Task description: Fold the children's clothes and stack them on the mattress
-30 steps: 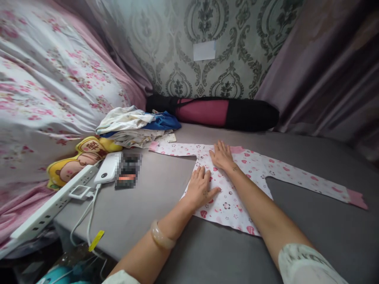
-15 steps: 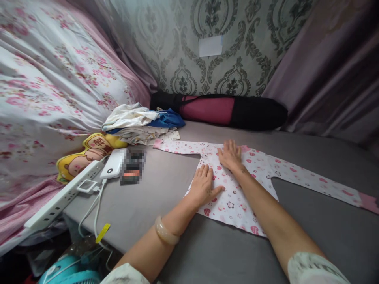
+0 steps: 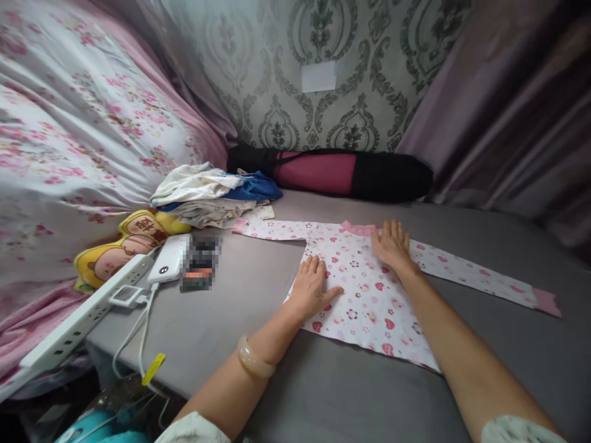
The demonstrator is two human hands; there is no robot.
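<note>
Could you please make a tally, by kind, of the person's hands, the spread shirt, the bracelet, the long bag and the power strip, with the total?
Left hand and right hand: 2
Spread shirt: 1
Bracelet: 1
Long bag: 1
Power strip: 1
Total: 6
</note>
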